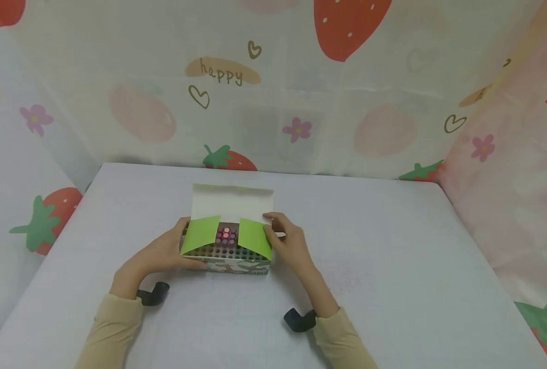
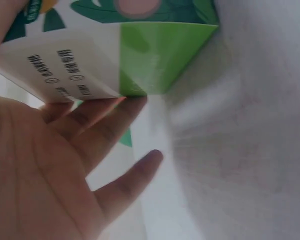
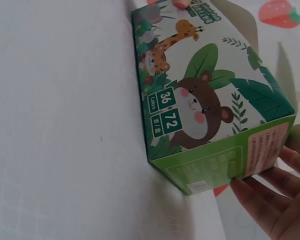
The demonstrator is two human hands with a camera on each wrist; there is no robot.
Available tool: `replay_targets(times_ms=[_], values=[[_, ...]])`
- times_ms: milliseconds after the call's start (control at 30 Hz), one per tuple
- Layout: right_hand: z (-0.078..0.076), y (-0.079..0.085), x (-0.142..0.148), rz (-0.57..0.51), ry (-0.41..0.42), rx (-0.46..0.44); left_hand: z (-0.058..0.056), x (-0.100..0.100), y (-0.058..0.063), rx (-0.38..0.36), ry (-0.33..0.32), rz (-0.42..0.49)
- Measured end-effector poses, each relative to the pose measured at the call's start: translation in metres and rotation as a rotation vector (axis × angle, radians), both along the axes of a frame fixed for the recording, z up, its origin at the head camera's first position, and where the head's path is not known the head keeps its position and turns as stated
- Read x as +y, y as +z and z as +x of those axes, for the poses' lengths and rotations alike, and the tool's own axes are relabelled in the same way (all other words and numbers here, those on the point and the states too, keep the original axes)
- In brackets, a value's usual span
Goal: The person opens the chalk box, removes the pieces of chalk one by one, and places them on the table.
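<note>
A cardboard box [image 1: 238,265] printed with cartoon animals stands on the white table with its lid [image 1: 231,200] raised at the back. Two green flaps, the left flap [image 1: 201,234] and the right flap [image 1: 255,237], lean over the opening. Between them show pink and purple stick tips [image 1: 226,234] and rows of dark round ends or holes; their kind is unclear. My left hand [image 1: 160,252] grips the box's left end, thumb along the front. The thumb of my right hand [image 1: 292,246] lies at the right flap, with fingers against the green end panel [image 3: 210,167].
A white cloth covers the table [image 1: 393,266]. Behind it hangs a strawberry-printed curtain [image 1: 264,102], with more cloth along both sides. Each wrist carries a black device; the left device [image 1: 154,294] and right device [image 1: 299,320] sit near the sleeves.
</note>
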State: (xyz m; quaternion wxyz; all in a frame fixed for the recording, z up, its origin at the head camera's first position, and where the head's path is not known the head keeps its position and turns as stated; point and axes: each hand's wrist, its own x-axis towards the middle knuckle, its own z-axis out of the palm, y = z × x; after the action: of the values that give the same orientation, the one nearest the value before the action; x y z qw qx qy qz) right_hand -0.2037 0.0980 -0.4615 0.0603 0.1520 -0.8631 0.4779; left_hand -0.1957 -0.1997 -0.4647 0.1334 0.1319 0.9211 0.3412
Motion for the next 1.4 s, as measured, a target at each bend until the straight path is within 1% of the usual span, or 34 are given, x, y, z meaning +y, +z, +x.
replay_targets(times_ms=[133,233,333,400,500,600,700,800,967,1067,1100,1167,1267,1400], values=[[0.001,0.002,0.000,0.042,0.019,-0.028,0.002,0.002,0.003,-0.033,-0.011,0.036],[0.002,0.002,0.000,0.054,0.032,-0.050,0.003,0.004,0.007,-0.050,-0.016,0.063],[0.001,0.002,0.001,0.063,0.045,-0.077,0.005,0.005,0.013,-0.040,-0.009,0.044],[0.000,0.002,0.002,0.074,0.050,-0.096,0.006,0.006,0.018,-0.007,-0.006,0.024],[0.000,0.002,0.002,0.088,0.052,-0.118,0.008,0.008,0.026,0.073,-0.004,0.002],[-0.001,0.001,0.002,0.090,0.048,-0.130,0.008,0.010,0.032,0.183,-0.008,-0.007],[-0.001,0.000,0.003,0.083,0.047,-0.133,0.008,0.012,0.037,0.296,-0.030,-0.011],[-0.001,-0.001,0.003,0.073,0.048,-0.139,0.007,0.014,0.041,0.425,-0.054,-0.003],[0.000,-0.001,0.003,0.090,0.035,-0.155,0.005,0.014,0.045,0.677,-0.080,0.005],[0.001,0.000,0.004,0.103,0.033,-0.159,0.004,0.012,0.048,0.789,-0.093,-0.004],[0.001,0.000,0.004,0.105,0.033,-0.159,0.004,0.011,0.049,0.813,-0.095,-0.012],[0.001,0.000,0.004,0.109,0.033,-0.158,0.005,0.008,0.052,0.834,-0.095,-0.033],[0.001,-0.001,0.004,0.116,0.031,-0.155,0.009,0.004,0.057,0.824,-0.092,-0.091],[0.001,-0.001,0.004,0.121,0.031,-0.155,0.016,-0.001,0.061,0.801,-0.078,-0.211]])
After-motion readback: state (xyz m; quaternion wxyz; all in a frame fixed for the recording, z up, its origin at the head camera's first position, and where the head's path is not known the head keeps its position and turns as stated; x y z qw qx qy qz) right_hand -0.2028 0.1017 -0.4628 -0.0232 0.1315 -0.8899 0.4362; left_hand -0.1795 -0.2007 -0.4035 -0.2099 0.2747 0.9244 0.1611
